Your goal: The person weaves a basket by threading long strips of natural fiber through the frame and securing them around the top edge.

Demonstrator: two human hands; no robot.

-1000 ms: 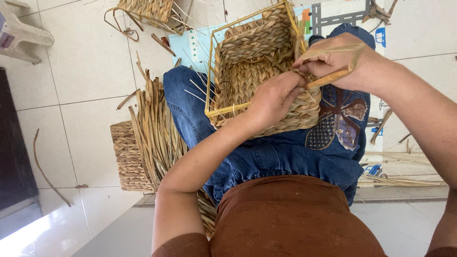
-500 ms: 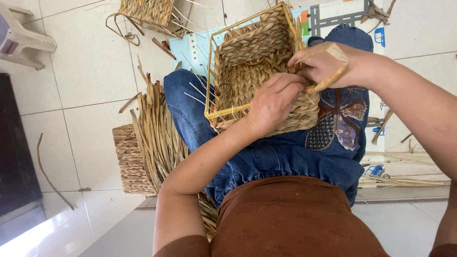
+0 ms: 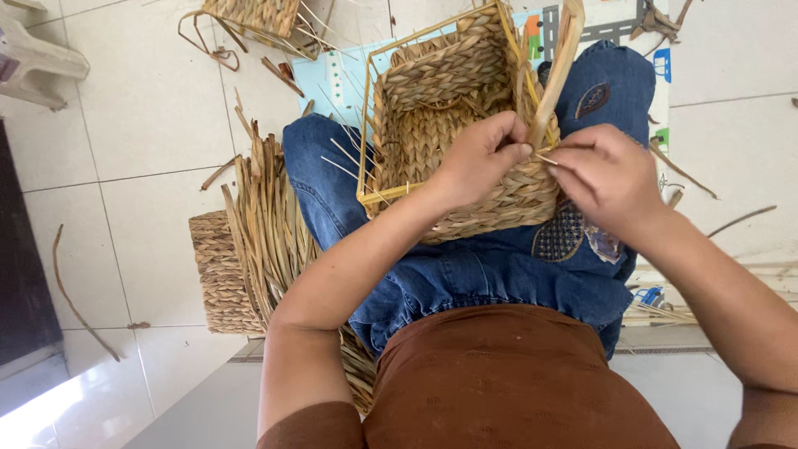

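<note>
Resting on the lap, the woven basket (image 3: 449, 91) holds only loose straw strands (image 3: 353, 158).

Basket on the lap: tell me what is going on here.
A seated person weaves a straw basket resting on their jeans-clad lap. The left hand grips the basket's near wall, while the right hand pinches a flat straw strand that rises past the rim. A bundle of loose straw lies on the tiled floor beside the left leg, with another woven basket.
</note>
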